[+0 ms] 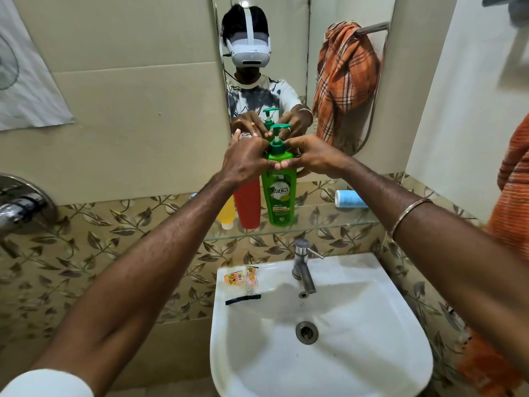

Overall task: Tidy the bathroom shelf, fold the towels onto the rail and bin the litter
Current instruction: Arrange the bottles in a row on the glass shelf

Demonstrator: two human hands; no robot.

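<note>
A green pump shampoo bottle (pixel 280 196) stands upright on the glass shelf (pixel 329 224) under the mirror. My left hand (pixel 246 161) and my right hand (pixel 315 157) both grip its shoulder just below the green pump. A red bottle (pixel 247 204) stands touching its left side, with a yellow bottle (pixel 226 212) further left. A blue and white tube (pixel 349 199) lies on its side at the shelf's right end. Orange and black wrappers (pixel 243 279) lie on the sink's left rim. An orange checked towel (pixel 345 78) shows in the mirror, bunched over a rail.
The white sink (pixel 372 353) sits below the shelf with a chrome tap (pixel 303 265) at its back. Orange cloth (pixel 512 196) hangs at the right edge. A chrome wall valve (pixel 20 204) sticks out at the left. The mirror (pixel 286 38) reflects a person wearing a headset.
</note>
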